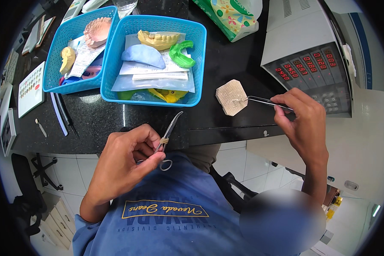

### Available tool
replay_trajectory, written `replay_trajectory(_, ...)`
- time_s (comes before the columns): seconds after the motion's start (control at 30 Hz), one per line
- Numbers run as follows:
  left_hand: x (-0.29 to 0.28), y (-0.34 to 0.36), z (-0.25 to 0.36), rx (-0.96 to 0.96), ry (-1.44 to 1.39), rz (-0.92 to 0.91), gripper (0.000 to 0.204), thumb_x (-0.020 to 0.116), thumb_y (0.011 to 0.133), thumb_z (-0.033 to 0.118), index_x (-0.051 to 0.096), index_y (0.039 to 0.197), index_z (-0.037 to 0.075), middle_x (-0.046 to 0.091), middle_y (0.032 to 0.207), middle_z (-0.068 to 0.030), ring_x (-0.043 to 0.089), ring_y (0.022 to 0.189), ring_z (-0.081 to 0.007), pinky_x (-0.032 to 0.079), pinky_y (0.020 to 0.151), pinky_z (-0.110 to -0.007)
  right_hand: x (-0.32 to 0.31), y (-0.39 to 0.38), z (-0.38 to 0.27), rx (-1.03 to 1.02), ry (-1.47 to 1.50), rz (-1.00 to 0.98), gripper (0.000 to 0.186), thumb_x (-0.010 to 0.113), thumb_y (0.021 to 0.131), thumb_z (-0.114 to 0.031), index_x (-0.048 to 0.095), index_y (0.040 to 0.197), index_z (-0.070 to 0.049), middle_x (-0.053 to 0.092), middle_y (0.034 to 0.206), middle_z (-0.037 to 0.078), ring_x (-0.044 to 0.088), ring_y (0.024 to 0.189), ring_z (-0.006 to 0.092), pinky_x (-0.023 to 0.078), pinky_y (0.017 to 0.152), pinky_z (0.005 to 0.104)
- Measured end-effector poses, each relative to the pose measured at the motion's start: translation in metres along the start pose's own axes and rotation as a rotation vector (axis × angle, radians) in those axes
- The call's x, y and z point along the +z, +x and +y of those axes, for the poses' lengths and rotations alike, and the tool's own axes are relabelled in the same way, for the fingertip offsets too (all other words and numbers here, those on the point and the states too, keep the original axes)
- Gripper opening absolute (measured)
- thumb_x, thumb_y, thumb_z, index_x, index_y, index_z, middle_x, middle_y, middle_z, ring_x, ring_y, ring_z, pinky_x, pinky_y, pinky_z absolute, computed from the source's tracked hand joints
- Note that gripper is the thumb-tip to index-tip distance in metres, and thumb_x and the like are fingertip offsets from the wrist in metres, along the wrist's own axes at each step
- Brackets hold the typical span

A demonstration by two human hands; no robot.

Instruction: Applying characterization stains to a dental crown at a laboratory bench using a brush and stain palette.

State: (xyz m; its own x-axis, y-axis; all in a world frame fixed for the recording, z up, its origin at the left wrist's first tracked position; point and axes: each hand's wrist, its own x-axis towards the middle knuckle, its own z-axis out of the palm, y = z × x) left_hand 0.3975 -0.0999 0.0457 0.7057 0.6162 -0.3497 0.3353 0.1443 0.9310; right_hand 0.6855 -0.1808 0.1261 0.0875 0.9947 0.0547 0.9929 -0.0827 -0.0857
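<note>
My left hand is closed around a curved hemostat, its jaws pointing up and away from me. A tan rubber band is wound round the hemostat near my fingertips. In my right hand is a pair of metal tweezers, pinched between thumb and fingers. The tweezers' tips reach the right part of a beige honeycomb firing tray on the black counter. Something small and pale seems to lie at the tips, too small to make out.
Two blue baskets hold dental casts, a green impression tray, a light blue piece and papers. To the right stands a furnace-like machine with red digits. A shade card and a black-handled tool lie left.
</note>
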Motion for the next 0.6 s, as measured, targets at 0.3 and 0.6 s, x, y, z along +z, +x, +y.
replay_trajectory(0.3,-0.003,-0.002,-0.001,0.009,0.004,0.005,0.013,0.064,0.076,-0.001,0.053,0.083,-0.001,0.062,0.071,-0.0077,0.064,0.067,-0.0135,0.050,0.058,-0.024,-0.023,0.002,-0.002,0.107,0.106,0.137,0.009,0.061,0.075,-0.004,0.061,0.084,-0.002,0.056,0.070,0.006,0.054,0.057,0.0138,0.040,0.051,0.0242)
replay_trajectory(0.6,-0.010,-0.024,0.005,0.166,0.016,-0.014,0.032,0.060,0.081,0.002,0.054,0.112,0.000,0.063,0.078,-0.0072,0.062,0.071,-0.0125,0.048,0.065,-0.026,0.078,-0.024,0.077,0.251,0.625,0.263,0.022,0.057,0.082,-0.003,0.058,0.104,0.000,0.053,0.085,0.004,0.047,0.071,0.0081,0.039,0.061,0.0206)
